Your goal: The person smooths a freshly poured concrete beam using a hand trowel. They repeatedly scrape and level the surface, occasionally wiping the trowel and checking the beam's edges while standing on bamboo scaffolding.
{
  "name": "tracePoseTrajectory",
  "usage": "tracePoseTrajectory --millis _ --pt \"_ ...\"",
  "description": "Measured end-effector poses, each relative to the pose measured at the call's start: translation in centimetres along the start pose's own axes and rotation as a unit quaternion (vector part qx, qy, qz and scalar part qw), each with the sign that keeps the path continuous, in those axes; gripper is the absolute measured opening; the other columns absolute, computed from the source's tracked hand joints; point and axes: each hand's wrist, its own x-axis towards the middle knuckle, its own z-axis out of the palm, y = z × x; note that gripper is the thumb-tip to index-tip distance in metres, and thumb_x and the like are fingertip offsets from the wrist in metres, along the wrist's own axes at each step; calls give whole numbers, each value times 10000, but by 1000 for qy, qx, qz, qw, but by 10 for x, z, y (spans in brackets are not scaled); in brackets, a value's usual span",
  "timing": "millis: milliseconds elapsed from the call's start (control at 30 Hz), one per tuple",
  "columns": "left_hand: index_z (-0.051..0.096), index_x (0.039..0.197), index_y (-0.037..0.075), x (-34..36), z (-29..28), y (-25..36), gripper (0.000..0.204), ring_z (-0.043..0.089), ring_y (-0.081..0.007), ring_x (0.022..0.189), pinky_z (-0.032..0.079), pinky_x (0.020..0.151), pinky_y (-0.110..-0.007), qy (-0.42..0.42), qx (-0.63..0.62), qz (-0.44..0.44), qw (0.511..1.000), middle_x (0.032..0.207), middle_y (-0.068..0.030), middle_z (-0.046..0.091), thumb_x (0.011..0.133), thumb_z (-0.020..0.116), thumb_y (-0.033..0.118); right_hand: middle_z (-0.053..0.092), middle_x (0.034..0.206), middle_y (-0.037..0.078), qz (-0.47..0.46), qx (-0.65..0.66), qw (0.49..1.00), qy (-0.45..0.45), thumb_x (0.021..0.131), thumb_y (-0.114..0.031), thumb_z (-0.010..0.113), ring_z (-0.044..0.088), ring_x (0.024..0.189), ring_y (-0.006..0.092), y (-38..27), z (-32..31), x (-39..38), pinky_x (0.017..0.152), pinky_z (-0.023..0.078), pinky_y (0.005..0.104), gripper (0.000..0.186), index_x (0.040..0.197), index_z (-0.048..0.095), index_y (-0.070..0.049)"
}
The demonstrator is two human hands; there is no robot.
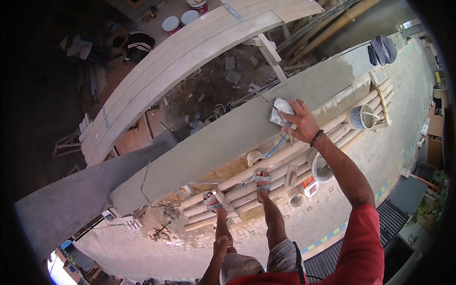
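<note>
My right hand (304, 122) grips the edge of a whitish, rectangular pad (281, 112) with grey smears. The pad rests on the smooth grey plaster of a long, narrow ledge (228, 135), and its exact material is unclear. A dark beaded bracelet circles my right wrist. Low in the picture, my left hand (221, 247) hangs by my knee with its fingers curled; whether anything is inside them is hidden. My sandalled feet stand on bundled bamboo poles (247, 191) beside the ledge.
A handled bucket (363, 117) and a larger pail (323, 166) stand near the poles. Dark rolled cloth (383, 50) lies at the ledge's far end. Beyond the ledge is a curved pale beam (199, 52) over a rubble-strewn drop. Another person (137, 45) crouches at upper left.
</note>
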Motion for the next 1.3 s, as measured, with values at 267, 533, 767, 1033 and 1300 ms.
tracePoseTrajectory --millis 267,533,767,1033,1300 --pt "610 1241 -11 14 4 9 397 697 -192 807 555 767 -330 -20 91 30 995 946 -133 712 971 585 279 497 1336 267 195 -45 971 130 795 -304 763 468 1177 442 44 -8 39 1043 407 503 525 1288 658 -158" --pt "605 1229 -35 -13 45 93 368 708 -233 834 557 773 -320 12 199 218 955 938 -156 711 954 615 210 517 1287 256 220 -68 965 129 806 -327 750 447 1177 443 78 -36 -8 1035 400 491 489 1262 676 -166" --pt "628 1206 11 -23 98 226 347 593 -372 1019 464 942 -472 68 312 493 809 1050 -158 647 890 683 144 504 1304 245 52 -36 996 61 785 -332 770 465 1138 435 28 -9 11 1026 410 491 509 1268 676 -204" --pt "509 1366 24 -12 133 270 548 326 -439 1369 218 1138 -618 85 387 498 771 1480 -202 342 866 687 161 493 1264 271 109 -56 984 131 798 -330 751 459 1131 434 11 15 41 1005 401 496 494 1272 680 -212" --pt "172 1560 0 18 172 323 899 17 -521 1487 73 1163 -662 151 476 467 730 1612 -312 4 874 689 264 469 1315 250 267 -87 949 142 801 -341 746 447 1166 428 13 12 34 990 400 527 518 1299 664 -228"
